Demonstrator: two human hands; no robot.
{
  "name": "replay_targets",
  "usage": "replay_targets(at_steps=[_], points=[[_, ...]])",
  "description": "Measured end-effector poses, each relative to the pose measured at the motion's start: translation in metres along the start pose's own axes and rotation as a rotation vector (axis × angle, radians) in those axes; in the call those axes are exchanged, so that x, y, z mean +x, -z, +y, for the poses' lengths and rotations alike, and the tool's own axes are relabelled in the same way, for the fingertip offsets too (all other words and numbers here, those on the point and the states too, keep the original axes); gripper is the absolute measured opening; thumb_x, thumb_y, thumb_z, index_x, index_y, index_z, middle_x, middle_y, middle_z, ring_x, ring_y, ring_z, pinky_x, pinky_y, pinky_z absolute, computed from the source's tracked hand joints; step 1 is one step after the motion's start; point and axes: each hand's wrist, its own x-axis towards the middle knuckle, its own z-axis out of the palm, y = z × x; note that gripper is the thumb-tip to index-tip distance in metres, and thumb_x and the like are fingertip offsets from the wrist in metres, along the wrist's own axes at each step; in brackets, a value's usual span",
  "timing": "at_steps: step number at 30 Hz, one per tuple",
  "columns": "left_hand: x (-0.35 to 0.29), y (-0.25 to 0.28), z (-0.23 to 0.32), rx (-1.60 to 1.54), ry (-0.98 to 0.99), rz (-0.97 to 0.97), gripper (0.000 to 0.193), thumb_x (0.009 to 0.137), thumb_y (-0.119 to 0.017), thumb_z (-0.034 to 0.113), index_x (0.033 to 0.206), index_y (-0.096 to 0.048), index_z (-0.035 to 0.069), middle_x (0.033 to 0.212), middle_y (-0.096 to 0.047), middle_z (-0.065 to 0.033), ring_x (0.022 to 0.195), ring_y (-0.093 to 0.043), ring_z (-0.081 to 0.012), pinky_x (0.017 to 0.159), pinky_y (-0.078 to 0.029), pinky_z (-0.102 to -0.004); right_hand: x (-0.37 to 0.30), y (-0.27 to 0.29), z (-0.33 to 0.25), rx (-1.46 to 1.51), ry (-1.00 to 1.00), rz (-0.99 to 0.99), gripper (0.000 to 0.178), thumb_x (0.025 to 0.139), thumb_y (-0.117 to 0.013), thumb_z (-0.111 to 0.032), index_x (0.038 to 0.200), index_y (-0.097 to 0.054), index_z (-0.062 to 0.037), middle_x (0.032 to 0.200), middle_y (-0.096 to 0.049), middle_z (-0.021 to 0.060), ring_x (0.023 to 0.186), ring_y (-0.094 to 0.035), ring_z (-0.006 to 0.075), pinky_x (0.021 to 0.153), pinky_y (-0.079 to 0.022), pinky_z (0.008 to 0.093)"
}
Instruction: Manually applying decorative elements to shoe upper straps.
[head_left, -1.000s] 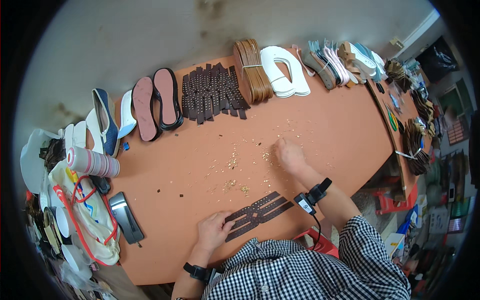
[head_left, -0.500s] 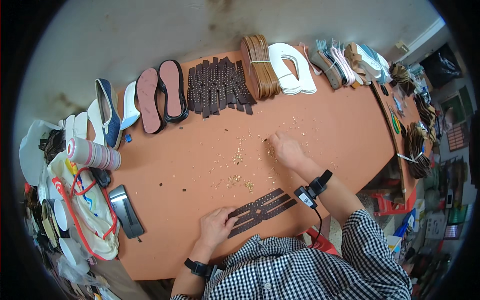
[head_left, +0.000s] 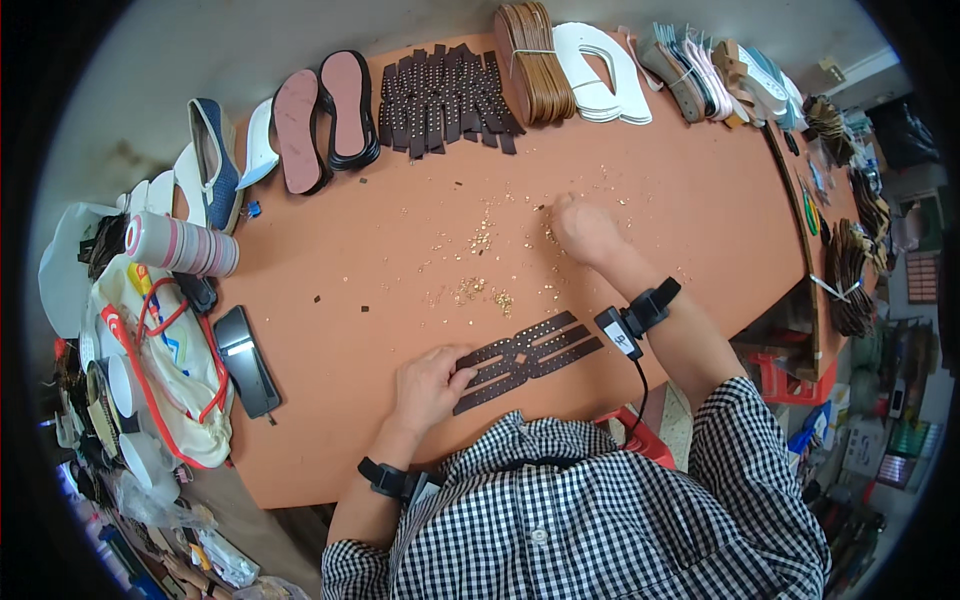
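Observation:
My left hand (head_left: pixel 428 388) grips the left end of a dark brown studded shoe upper (head_left: pixel 518 364), its thumb on top. This flat piece has slit strips fanning from a small diamond opening and lies near the table's front edge. My right hand (head_left: pixel 587 232) is farther out over the table, among scattered gold studs (head_left: pixel 480 240). Its fingers are curled together, and whatever they may hold is hidden. Two denser little heaps of studs (head_left: pixel 502 301) lie between my hands, just beyond the shoe upper.
Along the back lie more studded uppers (head_left: pixel 440 100), pink-topped soles (head_left: pixel 350 110), a bundle of brown pieces (head_left: pixel 540 65) and white cut-outs (head_left: pixel 602 80). At left are a striped tumbler (head_left: pixel 185 244), a cloth bag (head_left: pixel 160 350) and a dark grey case (head_left: pixel 245 362).
The whole scene sits higher in the picture as the view tilts down. My right hand remains by the studs, its fingers more curled. My left hand keeps its hold on the shoe upper.

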Motion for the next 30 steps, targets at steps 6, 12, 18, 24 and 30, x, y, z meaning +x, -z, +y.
replay_targets(at_steps=[6, 12, 18, 24, 30], points=[[-0.005, -0.002, -0.005, 0.005, 0.016, -0.002, 0.028, 0.071, -0.072, 0.012, 0.097, -0.064, 0.007, 0.07, -0.059, -0.0064, 0.055, -0.055, -0.0163, 0.053, -0.046, -0.0281, -0.083, 0.005, -0.03, 0.262, 0.075, -0.053, 0.015, 0.085, -0.049, -0.013, 0.085, -0.051, 0.002, 0.076, -0.058, 0.024, 0.067, -0.059, 0.0397, 0.061, -0.047, 0.0488], [-0.002, 0.005, 0.005, 0.021, 0.079, -0.055, 0.025, 0.074, -0.069, 0.016, 0.098, -0.064, 0.009, 0.084, -0.066, -0.0067, 0.07, -0.064, -0.0228, 0.064, -0.051, -0.0328, -0.152, 0.0, -0.06, 0.364, 0.11, -0.122, 0.013, 0.084, -0.051, -0.012, 0.091, -0.051, -0.0014, 0.086, -0.057, 0.0186, 0.078, -0.059, 0.0366, 0.068, -0.048, 0.0449], [-0.003, 0.005, 0.006, -0.001, 0.103, -0.06, 0.024, 0.075, -0.066, 0.017, 0.099, -0.065, 0.01, 0.086, -0.066, -0.0063, 0.073, -0.064, -0.0222, 0.066, -0.051, -0.0328, -0.154, -0.006, -0.074, 0.325, 0.107, -0.09, 0.012, 0.084, -0.051, -0.011, 0.091, -0.051, -0.0018, 0.088, -0.056, 0.0164, 0.08, -0.059, 0.0344, 0.07, -0.048, 0.0427], [-0.005, 0.003, 0.003, -0.011, 0.085, -0.046, 0.024, 0.075, -0.066, 0.017, 0.098, -0.065, 0.01, 0.086, -0.065, -0.0057, 0.074, -0.064, -0.0224, 0.067, -0.051, -0.0332, -0.151, -0.004, -0.079, 0.239, 0.105, -0.119, 0.011, 0.083, -0.052, -0.009, 0.091, -0.051, -0.0015, 0.088, -0.055, 0.0166, 0.081, -0.058, 0.0344, 0.071, -0.047, 0.0431], [-0.004, 0.004, 0.004, 0.012, 0.071, -0.054, 0.023, 0.075, -0.066, 0.017, 0.096, -0.064, 0.01, 0.085, -0.065, -0.0049, 0.075, -0.064, -0.0226, 0.067, -0.051, -0.0336, -0.152, -0.004, -0.073, 0.359, 0.108, -0.113, 0.011, 0.083, -0.048, -0.008, 0.09, -0.05, 0.0007, 0.09, -0.055, 0.0191, 0.084, -0.057, 0.0363, 0.074, -0.046, 0.0447]])
